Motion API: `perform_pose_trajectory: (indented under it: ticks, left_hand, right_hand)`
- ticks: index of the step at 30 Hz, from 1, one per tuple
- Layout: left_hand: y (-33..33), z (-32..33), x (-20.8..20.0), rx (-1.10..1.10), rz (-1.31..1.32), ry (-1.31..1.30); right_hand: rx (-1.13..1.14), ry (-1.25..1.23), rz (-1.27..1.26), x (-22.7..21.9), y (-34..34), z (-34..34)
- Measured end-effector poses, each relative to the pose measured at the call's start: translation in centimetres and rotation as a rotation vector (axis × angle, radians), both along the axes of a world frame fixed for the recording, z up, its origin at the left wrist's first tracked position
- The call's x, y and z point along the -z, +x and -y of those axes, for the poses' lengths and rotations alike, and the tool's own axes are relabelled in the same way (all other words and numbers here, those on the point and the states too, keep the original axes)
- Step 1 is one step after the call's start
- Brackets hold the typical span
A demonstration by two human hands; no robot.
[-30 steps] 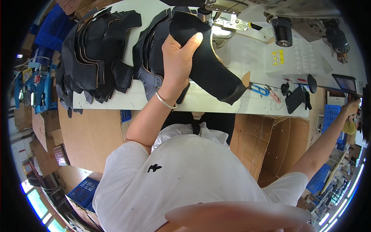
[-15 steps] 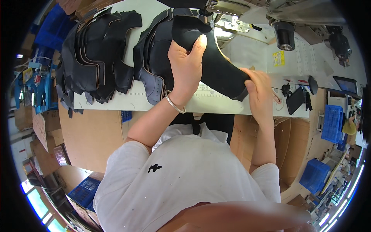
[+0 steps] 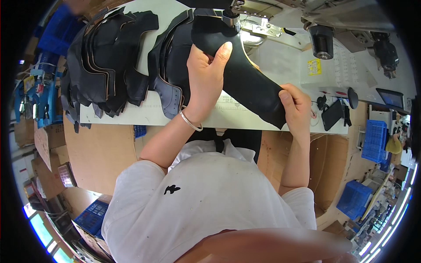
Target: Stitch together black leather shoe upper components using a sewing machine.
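A curved black shoe-upper piece (image 3: 250, 87) stretches between my hands, its far end at the metal working head (image 3: 231, 18) of a machine. My left hand (image 3: 205, 83) grips it with the thumb on top; the other fingers are mostly hidden beneath. My right hand (image 3: 298, 107) pinches the near right end between thumb and fingers. Left of my left hand lie a few stacked black upper pieces (image 3: 171, 94), one with a row of small holes. Farther left is a larger pile of similar pieces (image 3: 103, 61), their pale cut edges showing.
The white table (image 3: 140, 115) has a ruled scale along its front. Machine parts (image 3: 322, 41) overhang the back right. A black phone-like object (image 3: 332, 116) lies at the right end. An open cardboard box (image 3: 331, 166) stands below, and blue crates (image 3: 355, 199) sit to the right.
My right hand has moved slightly down, and the near end of the black piece now lies flatter and reaches lower. My left hand keeps its grip; the whole view has shifted slightly.
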State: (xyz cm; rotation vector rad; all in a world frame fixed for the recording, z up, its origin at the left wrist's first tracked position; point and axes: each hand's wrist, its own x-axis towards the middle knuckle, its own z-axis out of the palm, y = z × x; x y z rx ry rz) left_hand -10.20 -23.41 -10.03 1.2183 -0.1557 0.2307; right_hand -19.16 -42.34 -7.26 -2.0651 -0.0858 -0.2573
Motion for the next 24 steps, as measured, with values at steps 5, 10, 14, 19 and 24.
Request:
perform_pose_trajectory:
  ticks: [5, 10, 14, 19, 24]
  left_hand:
    - [0.1, 0.1, -0.3, 0.011, -0.002, -0.003]
    - [0.4, 0.0, 0.3, 0.024, -0.011, -0.010]
    - [0.4, 0.4, -0.2, 0.006, 0.007, -0.039]
    - [0.6, 0.8, -0.4, -0.029, 0.045, -0.056]
    - [1.2, 0.4, -0.3, -0.009, 0.022, -0.032]
  right_hand:
    - [0.019, -0.029, -0.011, -0.5, -0.1, -0.2]
    - [0.040, -0.011, 0.007, -0.6, -0.2, -0.6]
    - [0.032, -0.019, 0.020, -0.5, 0.1, -0.2]
    - [0.028, 0.026, 0.021, -0.9, 0.3, -0.3]
    - [0.038, 0.021, 0.026, -1.3, 0.5, -0.6]
